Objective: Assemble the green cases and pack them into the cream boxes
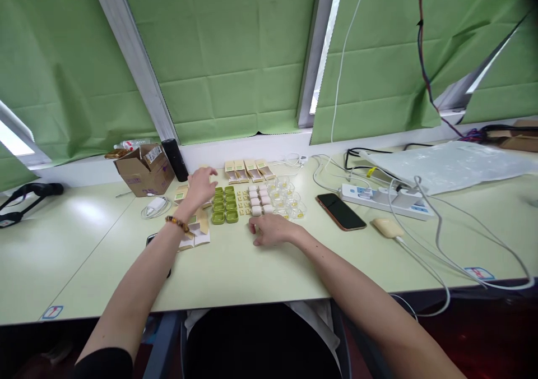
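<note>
Head view: the left hand (200, 185) hovers with fingers spread, grip released, over flat tan cardboard boxes (191, 222) near the worktop's (235, 272) far edge. The right hand (271, 230) rests palm down, fingers loosely curled, grasping nothing visible, just below the pink rounded cases (259, 199). Glossy green cases (224, 205) stand in two columns running toward the far edge, between both hands.

Head camera looks forward and down; desk (260, 278) close below
</note>
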### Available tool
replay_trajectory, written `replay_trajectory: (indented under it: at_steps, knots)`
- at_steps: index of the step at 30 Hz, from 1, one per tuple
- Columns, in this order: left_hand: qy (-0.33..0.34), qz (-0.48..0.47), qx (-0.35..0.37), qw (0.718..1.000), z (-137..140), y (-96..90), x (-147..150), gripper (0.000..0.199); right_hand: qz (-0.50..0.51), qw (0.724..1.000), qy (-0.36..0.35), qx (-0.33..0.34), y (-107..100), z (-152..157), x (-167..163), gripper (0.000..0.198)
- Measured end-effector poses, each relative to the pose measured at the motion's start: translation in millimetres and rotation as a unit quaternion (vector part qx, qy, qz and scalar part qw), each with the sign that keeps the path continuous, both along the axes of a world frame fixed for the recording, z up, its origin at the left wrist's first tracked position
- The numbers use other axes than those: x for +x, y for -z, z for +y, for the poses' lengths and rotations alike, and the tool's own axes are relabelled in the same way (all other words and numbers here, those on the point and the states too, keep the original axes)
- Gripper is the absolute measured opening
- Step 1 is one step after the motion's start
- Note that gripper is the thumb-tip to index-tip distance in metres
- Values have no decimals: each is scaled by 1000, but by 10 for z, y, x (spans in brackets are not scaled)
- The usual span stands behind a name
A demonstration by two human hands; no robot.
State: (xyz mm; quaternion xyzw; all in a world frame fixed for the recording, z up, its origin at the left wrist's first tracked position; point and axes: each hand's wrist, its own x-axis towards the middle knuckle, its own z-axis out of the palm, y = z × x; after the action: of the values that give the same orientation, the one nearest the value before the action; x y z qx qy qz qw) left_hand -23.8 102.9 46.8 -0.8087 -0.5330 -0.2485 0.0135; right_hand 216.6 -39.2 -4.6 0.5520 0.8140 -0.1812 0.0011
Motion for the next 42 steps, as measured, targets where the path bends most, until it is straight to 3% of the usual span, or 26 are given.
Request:
replay_trajectory:
  at_steps: [5,10,12,16,20,24,29,31,34,37,42]
  knots:
    - [105,93,16,990,-707,358,63,11,-5,1000,1,3,2,6,-8,34]
    - [134,137,28,981,-887,610,104,2,-11,1000,-7,20,15,9,-14,33]
    - [136,148,44,979,-896,654,126,8,-11,1000,-9,26,20,10,-15,33]
    - [149,129,62,978,-899,695,151,14,-15,999,-11,30,27,12,-16,33]
    - [168,7,131,977,-912,689,155,15,-23,999,-9,32,22,3,-25,31]
    - [216,-128,194,948,-949,671,149,13,-22,999,-7,35,4,-22,-38,29]
    - [259,-181,237,919,-994,716,150,12,-11,999,-1,46,8,-29,-57,26]
    - [252,-207,232,917,-1007,741,159,25,1,998,7,67,18,-18,-68,24]
    - [225,-234,219,920,-1033,756,180,45,50,989,47,134,35,-7,-80,22]
    - [213,-236,211,924,-1075,744,205,43,147,963,90,206,59,-9,-84,35]
    - [233,-229,182,928,-1148,722,245,43,302,926,80,212,156,-11,-103,51]
